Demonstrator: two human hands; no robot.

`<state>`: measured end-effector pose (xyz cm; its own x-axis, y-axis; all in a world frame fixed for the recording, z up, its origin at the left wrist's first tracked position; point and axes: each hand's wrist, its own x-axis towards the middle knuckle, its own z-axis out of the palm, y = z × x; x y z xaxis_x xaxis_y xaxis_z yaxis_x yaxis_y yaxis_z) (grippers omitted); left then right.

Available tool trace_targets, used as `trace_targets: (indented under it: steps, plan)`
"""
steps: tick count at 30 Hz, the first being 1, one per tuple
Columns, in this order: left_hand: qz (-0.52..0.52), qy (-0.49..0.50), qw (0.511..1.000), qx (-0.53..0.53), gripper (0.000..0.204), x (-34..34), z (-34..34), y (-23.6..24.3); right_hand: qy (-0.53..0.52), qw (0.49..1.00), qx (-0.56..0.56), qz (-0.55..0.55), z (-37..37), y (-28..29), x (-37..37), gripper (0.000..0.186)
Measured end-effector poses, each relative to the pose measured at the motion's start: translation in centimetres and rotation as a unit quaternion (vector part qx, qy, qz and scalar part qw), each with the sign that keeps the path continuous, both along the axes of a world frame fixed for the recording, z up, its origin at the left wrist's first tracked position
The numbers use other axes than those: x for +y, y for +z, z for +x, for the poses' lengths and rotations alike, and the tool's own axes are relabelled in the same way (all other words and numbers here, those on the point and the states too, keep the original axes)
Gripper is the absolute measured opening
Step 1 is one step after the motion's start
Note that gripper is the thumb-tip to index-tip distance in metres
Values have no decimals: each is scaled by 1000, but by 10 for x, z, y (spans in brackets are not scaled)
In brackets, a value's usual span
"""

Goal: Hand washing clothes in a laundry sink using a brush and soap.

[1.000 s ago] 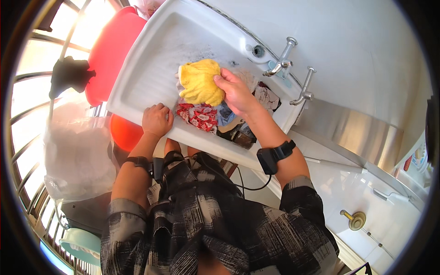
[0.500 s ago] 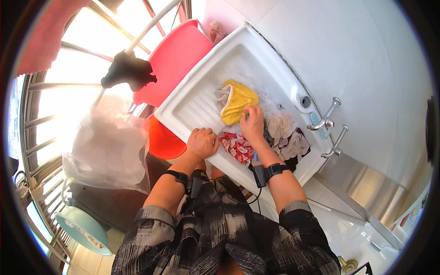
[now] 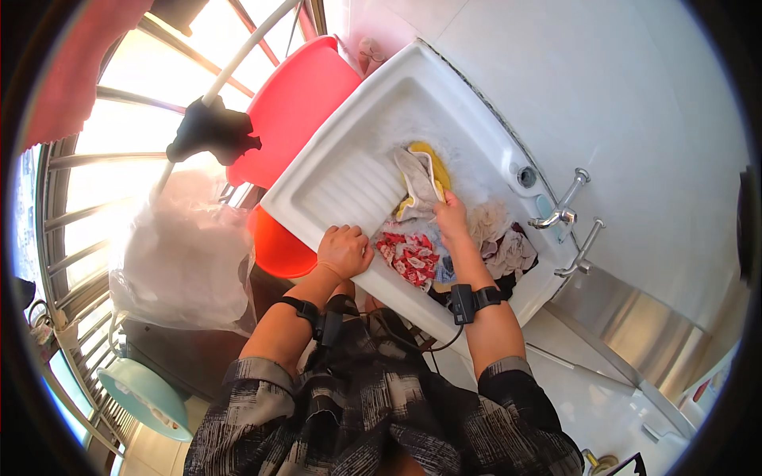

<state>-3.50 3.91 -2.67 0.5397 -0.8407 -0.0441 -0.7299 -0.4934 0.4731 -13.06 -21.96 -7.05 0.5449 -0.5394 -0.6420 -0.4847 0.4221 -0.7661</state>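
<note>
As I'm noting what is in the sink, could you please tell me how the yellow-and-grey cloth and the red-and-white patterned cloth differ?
The yellow-and-grey cloth shows plain areas of colour; the red-and-white patterned cloth is patterned all over. The yellow-and-grey one is in the right hand's grip; the red-and-white one lies bunched, with neither hand on it. Both are in the white sink.

At centre, the glossy white sink point(image 3: 357, 159) looks ceramic, ribbed on its slope; the yellow-and-grey cloth point(image 3: 415, 176) is matt and wrinkled. At right, the taps point(image 3: 566, 214) are shiny metal (chrome-bright). Upper left, a smooth plastic basin point(image 3: 298, 111); left, a crinkled, translucent plastic bag point(image 3: 178, 266).
</note>
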Motion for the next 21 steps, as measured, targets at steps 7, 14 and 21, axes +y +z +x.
trace_targets:
  steps: [7, 14, 21]
  plan:
    - [7, 77, 983, 167, 19, -33, 2, 15, -101, 967, -204, 119, -5, 93, -24, 55]
    - [-248, 119, 737, 618, 72, -108, 8, 40, -51, 972, -226, 28, 33, 169, -4, 33]
    - [-234, 114, 734, 627, 54, -107, 9, 66, 16, 991, -63, -120, 45, 171, 8, 29]
